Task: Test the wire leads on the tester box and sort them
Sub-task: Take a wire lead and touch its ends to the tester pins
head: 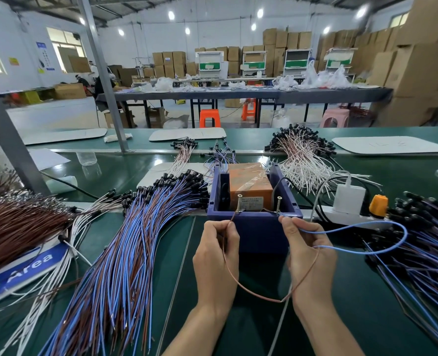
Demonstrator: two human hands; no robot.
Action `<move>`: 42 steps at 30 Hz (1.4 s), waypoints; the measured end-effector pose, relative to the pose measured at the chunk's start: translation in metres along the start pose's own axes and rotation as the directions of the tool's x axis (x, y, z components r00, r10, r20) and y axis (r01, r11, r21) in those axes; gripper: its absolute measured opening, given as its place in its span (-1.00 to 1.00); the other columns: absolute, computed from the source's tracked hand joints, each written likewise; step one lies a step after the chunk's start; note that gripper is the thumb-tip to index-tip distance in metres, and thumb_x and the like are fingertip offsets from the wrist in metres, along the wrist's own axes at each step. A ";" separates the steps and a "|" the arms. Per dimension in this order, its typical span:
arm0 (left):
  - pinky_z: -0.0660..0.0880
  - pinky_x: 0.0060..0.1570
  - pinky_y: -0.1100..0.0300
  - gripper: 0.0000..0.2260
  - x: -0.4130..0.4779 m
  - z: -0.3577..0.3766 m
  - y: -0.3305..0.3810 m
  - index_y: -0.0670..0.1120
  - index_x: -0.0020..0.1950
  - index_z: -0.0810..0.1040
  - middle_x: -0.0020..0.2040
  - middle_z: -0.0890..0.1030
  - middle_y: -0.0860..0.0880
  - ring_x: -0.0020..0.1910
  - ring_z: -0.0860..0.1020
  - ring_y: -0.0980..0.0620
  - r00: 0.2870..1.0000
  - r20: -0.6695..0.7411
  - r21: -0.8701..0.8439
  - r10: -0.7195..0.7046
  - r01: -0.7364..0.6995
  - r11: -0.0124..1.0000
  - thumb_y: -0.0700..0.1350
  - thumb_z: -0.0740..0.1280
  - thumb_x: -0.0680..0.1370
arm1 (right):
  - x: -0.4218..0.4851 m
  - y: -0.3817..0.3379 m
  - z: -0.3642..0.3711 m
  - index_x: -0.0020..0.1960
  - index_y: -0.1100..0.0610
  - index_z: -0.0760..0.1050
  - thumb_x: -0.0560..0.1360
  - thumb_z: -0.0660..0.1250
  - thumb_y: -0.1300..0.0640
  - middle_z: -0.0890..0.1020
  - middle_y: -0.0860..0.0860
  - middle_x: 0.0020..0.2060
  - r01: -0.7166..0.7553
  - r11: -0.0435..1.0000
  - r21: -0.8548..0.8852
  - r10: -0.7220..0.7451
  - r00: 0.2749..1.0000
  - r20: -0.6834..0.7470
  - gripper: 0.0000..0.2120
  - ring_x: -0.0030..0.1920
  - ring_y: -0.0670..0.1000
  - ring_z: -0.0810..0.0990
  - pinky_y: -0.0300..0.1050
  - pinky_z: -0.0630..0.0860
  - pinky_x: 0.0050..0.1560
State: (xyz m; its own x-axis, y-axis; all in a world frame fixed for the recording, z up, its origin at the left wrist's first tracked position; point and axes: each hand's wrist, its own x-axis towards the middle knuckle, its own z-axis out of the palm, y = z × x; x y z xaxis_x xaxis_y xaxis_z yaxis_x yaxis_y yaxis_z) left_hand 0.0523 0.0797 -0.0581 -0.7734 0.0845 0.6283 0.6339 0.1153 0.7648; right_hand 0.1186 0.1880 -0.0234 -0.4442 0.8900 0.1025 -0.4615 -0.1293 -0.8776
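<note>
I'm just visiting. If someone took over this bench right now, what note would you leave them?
Left hand pinches the brown wire, its end at the left screw of the tester box.
Right hand pinches the blue wire, its end by the right screw.
Blue-and-brown leads lie piled left of the box, a second pile on its right; which is tested cannot be told.
Left to do: finish this test, sort this lead, take the next.
</note>
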 end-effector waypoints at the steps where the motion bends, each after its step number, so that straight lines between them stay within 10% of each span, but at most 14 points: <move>1: 0.52 -0.28 0.03 -0.87 0.000 0.000 0.000 0.16 -0.04 0.44 -0.18 0.56 0.15 -0.26 0.54 0.05 1.000 0.000 -0.002 0.000 0.000 1.000 0.15 0.20 0.65 | 0.000 0.000 0.000 -0.14 0.11 0.58 0.45 0.49 0.27 0.71 0.02 -0.22 -0.002 1.000 -0.003 0.002 1.000 -0.003 -0.88 -0.15 -0.06 0.67 -0.13 0.57 0.08; 42: 0.52 -0.29 0.14 -0.85 0.001 -0.002 0.001 0.16 0.00 0.43 -0.16 0.58 0.16 -0.25 0.56 0.07 1.000 0.011 -0.031 -0.011 0.012 0.999 0.18 0.17 0.65 | 0.000 -0.001 -0.003 -0.11 0.16 0.56 0.48 0.47 0.25 0.65 0.13 -0.17 0.060 0.996 -0.064 -0.059 0.998 0.025 -0.91 -0.19 -0.02 0.57 -0.16 0.52 -0.08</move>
State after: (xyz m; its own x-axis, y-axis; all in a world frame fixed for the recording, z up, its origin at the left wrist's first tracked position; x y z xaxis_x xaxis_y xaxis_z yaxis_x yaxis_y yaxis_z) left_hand 0.0528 0.0781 -0.0563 -0.7804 0.0943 0.6181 0.6249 0.0854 0.7760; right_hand 0.1213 0.1895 -0.0241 -0.4352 0.8851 0.1652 -0.4372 -0.0474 -0.8981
